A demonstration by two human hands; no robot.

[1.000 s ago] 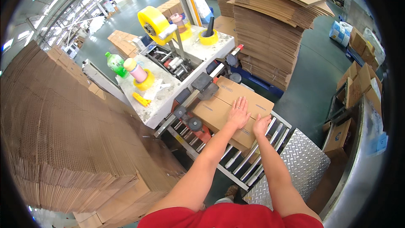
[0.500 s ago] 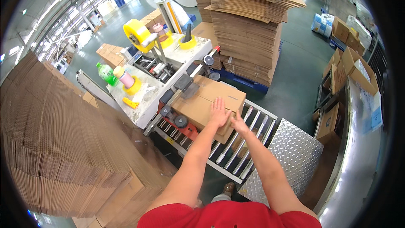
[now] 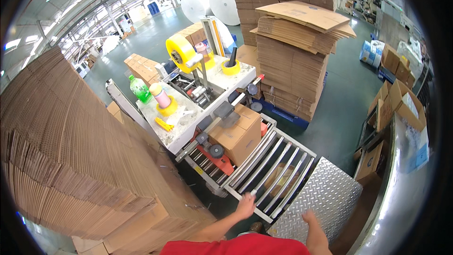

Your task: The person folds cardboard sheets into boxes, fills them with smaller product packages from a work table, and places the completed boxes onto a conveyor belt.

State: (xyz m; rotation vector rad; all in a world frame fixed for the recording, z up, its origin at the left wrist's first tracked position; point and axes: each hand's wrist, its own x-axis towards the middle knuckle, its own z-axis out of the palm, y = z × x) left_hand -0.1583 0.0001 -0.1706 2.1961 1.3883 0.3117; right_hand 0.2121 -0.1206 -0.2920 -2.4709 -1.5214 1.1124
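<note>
A closed brown carton (image 3: pixel 245 134) sits in the mouth of the tape sealing machine (image 3: pixel 207 85), at the head of the roller conveyor (image 3: pixel 278 160). Neither of my hands touches it. Over the conveyor's near edge is my left hand (image 3: pixel 245 206), slightly blurred, its fingers loosely apart with nothing in them. My right hand (image 3: pixel 308 216) hangs above the diamond-plate metal sheet (image 3: pixel 325 193); its fingers are mostly hidden and blurred. A big yellow tape roll (image 3: pixel 181 55) is mounted on the machine.
Flattened cartons (image 3: pixel 71 146) are piled high at the left. Another tall stack (image 3: pixel 288 66) stands on a blue pallet behind the conveyor. A green bottle (image 3: pixel 139 89) and a yellow cutter (image 3: pixel 164 124) rest on the machine top. Along the right runs a metal counter (image 3: pixel 394 184).
Both hands have come off the carton and drawn back toward me. The carton now sits farther into the machine, off the near rollers. The view has shifted.
</note>
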